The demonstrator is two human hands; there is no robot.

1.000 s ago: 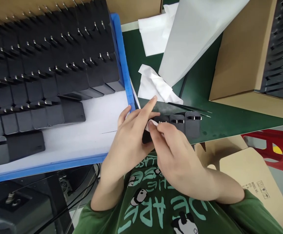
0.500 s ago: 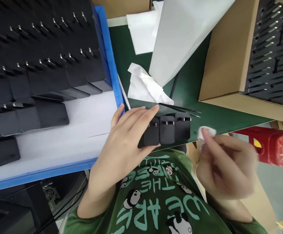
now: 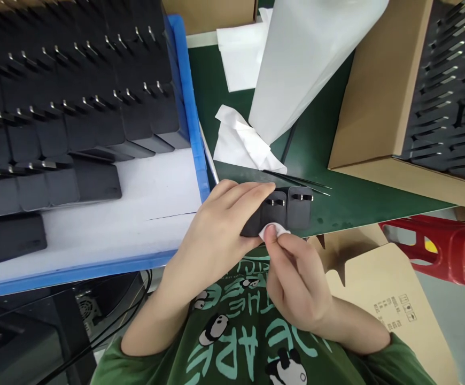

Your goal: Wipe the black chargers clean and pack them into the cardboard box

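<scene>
Three black plug adapters [image 3: 292,207] stand side by side at the near edge of the green table [image 3: 348,198], metal prongs facing away from me. My left hand [image 3: 220,230] covers and holds the leftmost one, fingers laid over its top. My right hand [image 3: 296,272] pinches a small white wipe [image 3: 273,231] and presses it against the near face of the middle adapter.
A blue tray [image 3: 194,123] on the left holds several rows of black adapters on white foam. Crumpled white cloth [image 3: 240,141], black tweezers [image 3: 300,181] and a rolled white sheet [image 3: 304,59] lie behind. A cardboard box [image 3: 377,96] of adapters stands right; a red stool [image 3: 444,246] sits below.
My right hand swung out to the right with the wipe, then came back and now presses it on the middle adapter. My left hand stayed on the leftmost adapter.
</scene>
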